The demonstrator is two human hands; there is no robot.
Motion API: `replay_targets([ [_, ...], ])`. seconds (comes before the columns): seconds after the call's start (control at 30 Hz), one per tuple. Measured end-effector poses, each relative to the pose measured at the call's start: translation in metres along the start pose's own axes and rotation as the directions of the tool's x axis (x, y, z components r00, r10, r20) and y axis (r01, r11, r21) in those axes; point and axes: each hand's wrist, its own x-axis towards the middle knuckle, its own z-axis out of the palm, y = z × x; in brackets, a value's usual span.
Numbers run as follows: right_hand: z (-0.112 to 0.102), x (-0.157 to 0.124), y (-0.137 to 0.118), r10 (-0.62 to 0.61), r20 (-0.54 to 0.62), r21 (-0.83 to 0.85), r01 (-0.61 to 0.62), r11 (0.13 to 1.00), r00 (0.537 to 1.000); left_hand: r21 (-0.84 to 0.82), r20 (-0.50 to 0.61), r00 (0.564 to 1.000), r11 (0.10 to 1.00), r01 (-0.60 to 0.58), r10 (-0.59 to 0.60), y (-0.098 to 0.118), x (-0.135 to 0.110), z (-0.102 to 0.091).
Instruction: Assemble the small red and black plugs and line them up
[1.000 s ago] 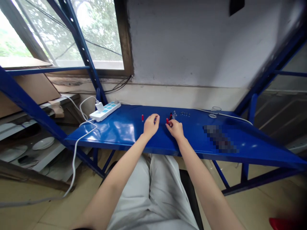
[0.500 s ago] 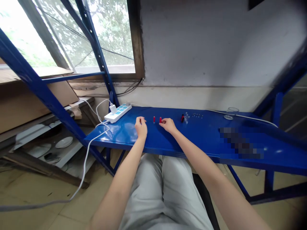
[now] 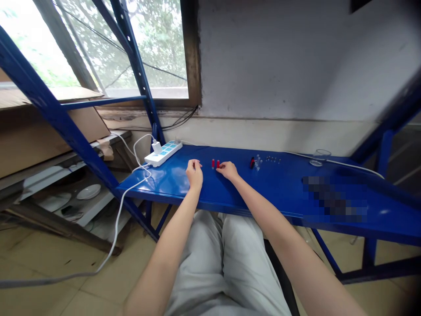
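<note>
Two small red cylinders [image 3: 215, 164] stand side by side on the blue metal shelf [image 3: 283, 188]. My right hand [image 3: 226, 170] rests on the shelf just right of them, fingers pinched on the nearer red cylinder. My left hand [image 3: 194, 172] lies to their left with its fingers curled shut, and nothing shows in it. Farther right sit a red and black piece with small clear parts [image 3: 254, 163] and a row of tiny dark bits [image 3: 272, 159].
A white power strip [image 3: 163, 153] with a plugged charger and white cable lies at the shelf's left end. A clear glass [image 3: 320, 156] stands at the back right beside another white cable. Blue rack posts rise at left; plates [image 3: 88, 192] lie on a low shelf.
My right hand carried a red cylinder leftward from near the clear parts and set it beside the other red one. My left hand also shifted left.
</note>
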Motion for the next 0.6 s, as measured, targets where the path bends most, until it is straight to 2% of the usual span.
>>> replay_targets([
  [0.17, -0.009, -0.010, -0.009, -0.019, -0.015, -0.142, 0.016, 0.990, 1.000, -0.007, 0.008, 1.000, 1.000, -0.007, 0.007, -0.001, 0.001, 0.000],
  [0.27, -0.029, -0.028, -0.008, -0.193, -0.083, -0.185, 0.175, 0.967, 0.978, 0.033, 0.012, 0.998, 0.998, -0.062, 0.061, 0.002, -0.002, -0.004],
  [0.33, -0.051, -0.041, 0.001, -0.355, -0.225, -0.223, 0.307, 0.925, 0.907, 0.113, 0.067, 0.977, 0.972, -0.208, 0.201, 0.009, -0.009, -0.005],
  [0.37, -0.062, -0.047, 0.009, -0.396, -0.312, -0.244, 0.330, 0.912, 0.863, 0.156, 0.132, 0.944, 0.934, -0.321, 0.303, 0.014, -0.015, -0.004],
  [0.4, -0.073, -0.051, 0.019, -0.392, -0.412, -0.250, 0.312, 0.917, 0.822, 0.183, 0.225, 0.884, 0.873, -0.451, 0.410, 0.020, -0.022, -0.001],
  [0.47, -0.092, -0.056, 0.043, -0.268, -0.641, -0.184, 0.196, 0.963, 0.719, 0.129, 0.444, 0.698, 0.731, -0.670, 0.562, 0.036, -0.037, 0.012],
  [0.5, -0.098, -0.057, 0.054, -0.184, -0.734, -0.126, 0.134, 0.983, 0.653, 0.078, 0.530, 0.602, 0.672, -0.736, 0.597, 0.044, -0.044, 0.022],
  [0.53, -0.103, -0.057, 0.066, -0.120, -0.771, -0.082, 0.089, 0.993, 0.625, 0.037, 0.595, 0.521, 0.627, -0.778, 0.612, 0.052, -0.051, 0.034],
  [0.57, -0.104, -0.057, 0.076, -0.070, -0.770, -0.055, 0.043, 0.998, 0.634, 0.022, 0.647, 0.468, 0.599, -0.800, 0.602, 0.059, -0.057, 0.047],
  [0.6, -0.104, -0.056, 0.084, -0.016, -0.747, -0.037, -0.018, 0.999, 0.664, 0.034, 0.680, 0.451, 0.590, -0.807, 0.578, 0.065, -0.061, 0.061],
])
